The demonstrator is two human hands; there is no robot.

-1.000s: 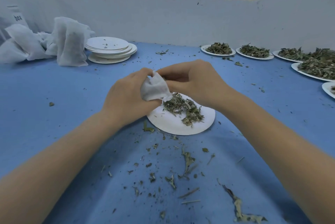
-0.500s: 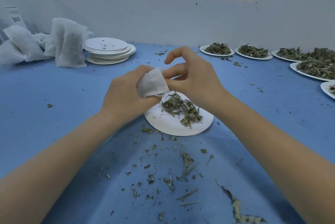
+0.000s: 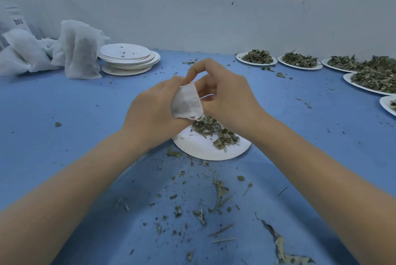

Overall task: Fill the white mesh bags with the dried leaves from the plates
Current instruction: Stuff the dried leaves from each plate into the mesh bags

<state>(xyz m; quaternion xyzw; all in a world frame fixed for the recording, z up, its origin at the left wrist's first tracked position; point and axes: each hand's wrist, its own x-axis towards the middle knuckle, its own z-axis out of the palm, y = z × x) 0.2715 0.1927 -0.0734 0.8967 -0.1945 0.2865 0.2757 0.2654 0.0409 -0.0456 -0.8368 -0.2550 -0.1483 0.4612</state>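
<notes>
Your left hand [image 3: 154, 112] grips the small white mesh bag [image 3: 186, 102], its mouth up. Your right hand [image 3: 222, 95] pinches its rim. The dried green leaves [image 3: 214, 130] lie directly below on the round white paper plate [image 3: 205, 151].

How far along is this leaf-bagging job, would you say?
Done: filled bags lie at the far left beside a stack of emptied plates. In hand: the left hand holds a small bag over the near plate while the right hand works at its top; some leaves remain there. Left: at least five more plates of leaves wait at the right.
</notes>
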